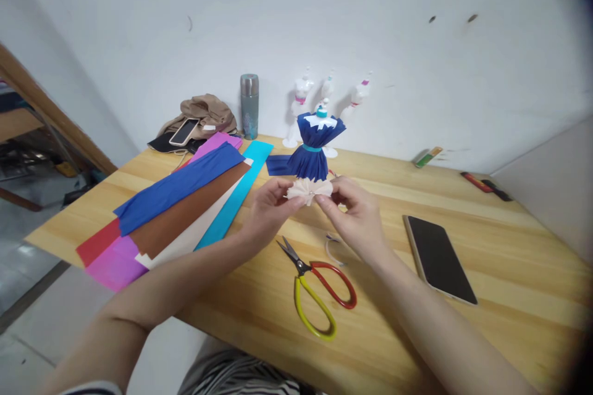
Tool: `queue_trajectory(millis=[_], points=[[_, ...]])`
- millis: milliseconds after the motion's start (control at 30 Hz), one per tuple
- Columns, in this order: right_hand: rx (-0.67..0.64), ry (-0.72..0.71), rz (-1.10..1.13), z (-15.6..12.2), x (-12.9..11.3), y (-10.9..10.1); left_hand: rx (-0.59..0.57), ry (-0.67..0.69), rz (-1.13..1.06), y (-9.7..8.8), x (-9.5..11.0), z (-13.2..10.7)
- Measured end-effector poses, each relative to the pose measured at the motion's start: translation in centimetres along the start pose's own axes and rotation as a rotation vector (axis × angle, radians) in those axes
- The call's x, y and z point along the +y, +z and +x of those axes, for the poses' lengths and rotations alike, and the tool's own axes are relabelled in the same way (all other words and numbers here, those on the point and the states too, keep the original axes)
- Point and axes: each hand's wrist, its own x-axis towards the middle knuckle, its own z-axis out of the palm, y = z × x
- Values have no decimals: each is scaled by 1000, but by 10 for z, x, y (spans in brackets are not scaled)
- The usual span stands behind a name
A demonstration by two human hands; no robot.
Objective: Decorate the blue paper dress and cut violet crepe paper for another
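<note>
Between my two hands is a small cream crepe-paper rosette (307, 190) with pleats fanned out around its middle. My left hand (274, 207) pinches its left edge, and my right hand (353, 213) grips the right side with thumb and fingers. Right behind it stands a small mannequin (317, 148) in a dark blue pleated paper dress with a turquoise waistband. Scissors (302, 268) with one red and one yellow handle lie slightly spread on the table below my hands. A thin pale strip (334, 252) rests near my right wrist.
Crepe-paper sheets (185, 213) in several colours overlap at the left. A flask (250, 105), a brown cloth (208, 114) with a phone (184, 132), and white mannequins (359, 94) stand by the wall. A larger phone (440, 259) and a box cutter (477, 182) lie right.
</note>
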Motion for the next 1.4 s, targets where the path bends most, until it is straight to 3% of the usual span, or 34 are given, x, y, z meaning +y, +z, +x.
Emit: queue_trajectory(millis=[133,367,567,867,1133,1267,1400], points=[[21,56,-21,17,3,-7,-61,-24,13,-1,10,18],[30,-15,-156,51,13,-4,-20,97,162,-8,8,60],[87,1,-154,61,12,-5,-66,71,251,-11,17,83],[159,38,-134,66,18,-1,-88,98,474,-10,36,97],[192,26,-146,67,25,2,-9,219,684,-9,28,105],[215,11,-136,67,29,6,-4,324,660,-11,25,108],[234,11,-126,68,29,11,-98,277,576,-12,26,107]])
